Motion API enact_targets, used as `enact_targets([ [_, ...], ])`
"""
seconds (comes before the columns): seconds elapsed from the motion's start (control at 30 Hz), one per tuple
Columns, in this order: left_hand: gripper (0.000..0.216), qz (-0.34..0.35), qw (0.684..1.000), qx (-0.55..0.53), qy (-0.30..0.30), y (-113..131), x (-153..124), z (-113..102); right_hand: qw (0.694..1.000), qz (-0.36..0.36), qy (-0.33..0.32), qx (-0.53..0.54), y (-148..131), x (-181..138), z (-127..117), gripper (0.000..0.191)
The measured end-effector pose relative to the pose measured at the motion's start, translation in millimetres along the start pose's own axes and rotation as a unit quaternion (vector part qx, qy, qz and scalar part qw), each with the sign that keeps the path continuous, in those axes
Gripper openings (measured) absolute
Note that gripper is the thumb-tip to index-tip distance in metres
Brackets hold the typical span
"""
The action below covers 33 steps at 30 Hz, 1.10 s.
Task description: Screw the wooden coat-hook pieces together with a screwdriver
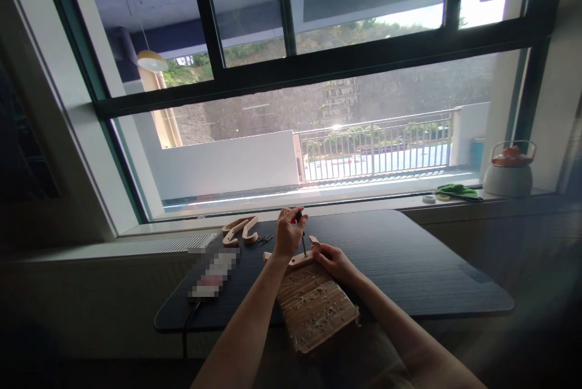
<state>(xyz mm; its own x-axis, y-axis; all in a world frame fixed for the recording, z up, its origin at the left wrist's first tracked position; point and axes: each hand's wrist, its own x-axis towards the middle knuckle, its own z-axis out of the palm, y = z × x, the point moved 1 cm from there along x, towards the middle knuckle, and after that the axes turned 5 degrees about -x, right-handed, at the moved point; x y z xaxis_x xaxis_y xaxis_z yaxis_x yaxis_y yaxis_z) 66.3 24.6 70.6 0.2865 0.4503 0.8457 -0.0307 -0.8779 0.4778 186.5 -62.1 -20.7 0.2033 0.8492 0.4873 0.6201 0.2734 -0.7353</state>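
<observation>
"Where's that pale, hook-ended wooden piece [301, 259]?"

"Across the far end of the brown, pitted, rectangular block [318, 307], which juts past the near edge of the black wood-grained table [409, 268]. I'd judge it light and stiff, apt to twist, and weakest around its holes; its curved right end looks the best hold."

"And the fingers?"

"The right hand [335, 260] has them curled closed on that end. The left hand [291, 234] pinches a thin-shafted screwdriver with a black-and-red handle [299, 216], pointing down at the wood (whether its tip is seated, I can't tell)."

"Beyond?"

"Pale, bent wooden shapes [240, 230] and small dark screws [265, 240], leftward."
</observation>
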Motion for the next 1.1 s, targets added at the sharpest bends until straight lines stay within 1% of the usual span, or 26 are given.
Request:
enact_targets([
  [0.17, 0.025, -0.002, 1.0, -0.003, -0.008, 0, -1, 2, 1.0, -0.003, -0.005, -0.001, -1, 0, -1, 0.027],
  [0.4, 0.027, -0.011, 0.999, -0.007, -0.041, -1, 0, 4, 1.0, 0.0, 0.0, -0.007, 0, 0, 0, 0.028],
  [0.57, 0.026, -0.015, 0.999, -0.016, -0.028, 0, 0, 4, 1.0, -0.004, 0.005, -0.012, 1, 0, 1, 0.027],
  [0.73, 0.016, -0.02, 0.999, -0.033, -0.018, 0, -4, 2, 1.0, -0.006, 0.0, -0.005, -1, 0, 0, 0.027],
  [0.83, 0.019, -0.023, 0.999, -0.041, -0.003, -3, -6, 1, 1.0, -0.011, -0.003, -0.003, -1, -1, -1, 0.028],
  [0.93, 0.021, -0.041, 0.998, -0.049, 0.01, -9, -6, 1, 1.0, -0.01, -0.006, -0.005, 0, 0, -1, 0.028],
  [1.03, 0.023, -0.061, 0.996, -0.072, 0.001, -10, -6, 2, 1.0, -0.005, -0.003, -0.008, 1, 0, 0, 0.029],
  [1.1, 0.024, -0.062, 0.993, -0.095, -0.014, -8, -7, 3, 1.0, -0.001, -0.002, -0.009, 1, 0, 1, 0.029],
])
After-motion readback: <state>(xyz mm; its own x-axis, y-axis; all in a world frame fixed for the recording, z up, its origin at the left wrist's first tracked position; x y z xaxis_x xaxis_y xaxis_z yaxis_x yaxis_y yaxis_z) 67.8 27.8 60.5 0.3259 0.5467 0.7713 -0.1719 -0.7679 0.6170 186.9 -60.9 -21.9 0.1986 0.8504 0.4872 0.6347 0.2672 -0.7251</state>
